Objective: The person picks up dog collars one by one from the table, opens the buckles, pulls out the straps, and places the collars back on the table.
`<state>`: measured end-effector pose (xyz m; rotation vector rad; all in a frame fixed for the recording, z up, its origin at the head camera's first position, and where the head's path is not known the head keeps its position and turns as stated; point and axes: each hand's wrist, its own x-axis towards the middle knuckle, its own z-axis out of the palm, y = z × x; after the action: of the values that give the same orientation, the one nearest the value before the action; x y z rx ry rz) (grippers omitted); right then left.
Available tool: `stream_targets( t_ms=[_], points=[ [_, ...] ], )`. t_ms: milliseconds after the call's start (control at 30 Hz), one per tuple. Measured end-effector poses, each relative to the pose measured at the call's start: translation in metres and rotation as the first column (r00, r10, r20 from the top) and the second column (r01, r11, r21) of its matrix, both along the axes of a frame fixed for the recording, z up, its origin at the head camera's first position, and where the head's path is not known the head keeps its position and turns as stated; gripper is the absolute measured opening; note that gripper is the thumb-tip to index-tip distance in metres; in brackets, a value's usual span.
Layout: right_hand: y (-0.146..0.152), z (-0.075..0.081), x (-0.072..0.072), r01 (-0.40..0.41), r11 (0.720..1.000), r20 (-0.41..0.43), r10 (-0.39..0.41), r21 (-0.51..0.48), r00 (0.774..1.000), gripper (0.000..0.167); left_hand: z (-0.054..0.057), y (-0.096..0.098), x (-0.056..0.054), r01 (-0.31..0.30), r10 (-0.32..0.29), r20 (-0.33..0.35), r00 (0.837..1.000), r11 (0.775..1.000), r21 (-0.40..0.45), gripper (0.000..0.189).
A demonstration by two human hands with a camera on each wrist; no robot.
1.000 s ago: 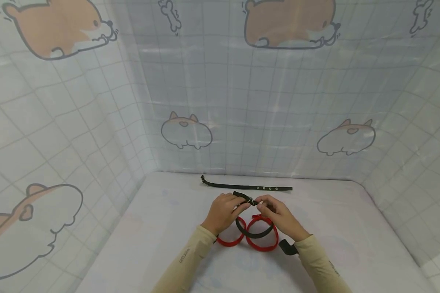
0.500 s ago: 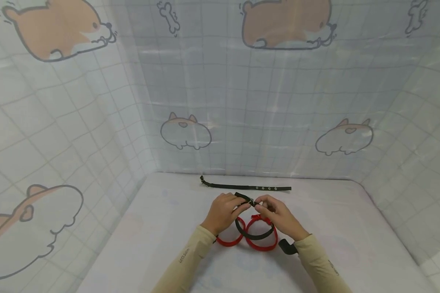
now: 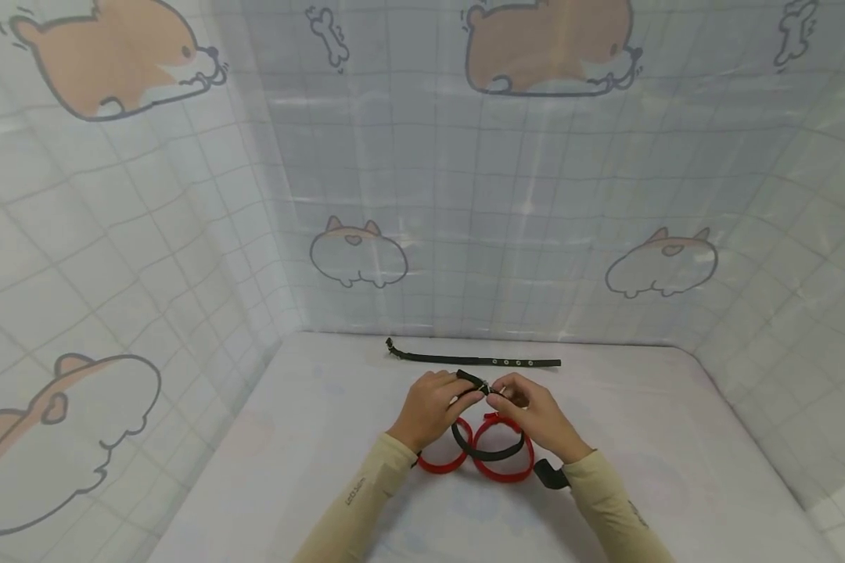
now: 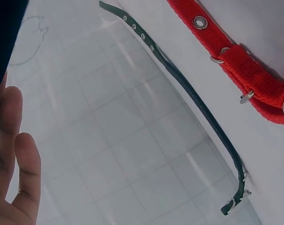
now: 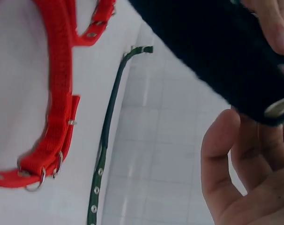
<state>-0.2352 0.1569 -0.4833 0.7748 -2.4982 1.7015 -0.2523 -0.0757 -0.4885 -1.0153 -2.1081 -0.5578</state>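
Note:
In the head view, my left hand (image 3: 433, 408) and right hand (image 3: 537, 418) meet over the middle of the table. Between them they pinch a dark collar (image 3: 490, 454) at its metal buckle. The collar is bent into a loop that hangs below the fingers, and its free end sticks out above the left fingers. Close up, the dark collar (image 5: 203, 51) crosses the top of the right wrist view, with a metal eyelet showing. Beneath the loop lie two red collars (image 3: 505, 478), each formed into a ring. The left fingertips are partly cut off in the left wrist view.
Another dark collar (image 3: 444, 360) lies stretched out near the table's back edge, with eyelets at one end and a buckle at the other. A black piece (image 3: 552, 475) sits beside the right sleeve. Patterned sheets (image 3: 429, 180) wall the table (image 3: 310, 438) at the back and sides.
The dark collar's free end has shifted slightly right and down at the buckle. Both hands stay nearly in place, still gripping it. The red collars and the far collar lie as before.

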Motion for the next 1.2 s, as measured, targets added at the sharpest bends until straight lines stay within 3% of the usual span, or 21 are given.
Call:
stream_targets(
  t_ms=[433, 667, 867, 1067, 1200],
  points=[
    [0.0068, -0.0049, -0.004, -0.113, 0.993, 0.026, 0.114, -0.028, 0.993, 0.023, 0.001, -0.0042, 0.0001, 0.018, -0.018, 0.019, 1.0, 1.0, 0.022, 0.015],
    [-0.0006, -0.0032, -0.0035, -0.037, 0.999, 0.038, 0.038, -0.026, 0.999, 0.02, -0.0003, -0.0029, 0.0005, 0.029, -0.029, 0.027, 0.999, 1.0, 0.009, 0.017],
    [0.0028, -0.004, -0.0054, -0.056, 0.998, 0.015, 0.056, 0.004, 0.998, 0.02, -0.0015, -0.0041, -0.0005, 0.025, -0.025, 0.033, 0.999, 1.0, 0.01, 0.02],
    [0.0038, -0.0053, -0.0038, -0.071, 0.997, 0.063, 0.07, 0.017, 0.996, 0.024, -0.0036, -0.0068, -0.0009, 0.022, -0.023, 0.036, 0.999, 1.0, 0.021, 0.014],
    [-0.0023, -0.0048, -0.0027, -0.033, 0.999, 0.056, 0.033, -0.009, 0.998, 0.022, -0.0046, -0.006, -0.0002, 0.026, -0.027, 0.031, 0.999, 0.999, 0.021, 0.016]
  ],
)
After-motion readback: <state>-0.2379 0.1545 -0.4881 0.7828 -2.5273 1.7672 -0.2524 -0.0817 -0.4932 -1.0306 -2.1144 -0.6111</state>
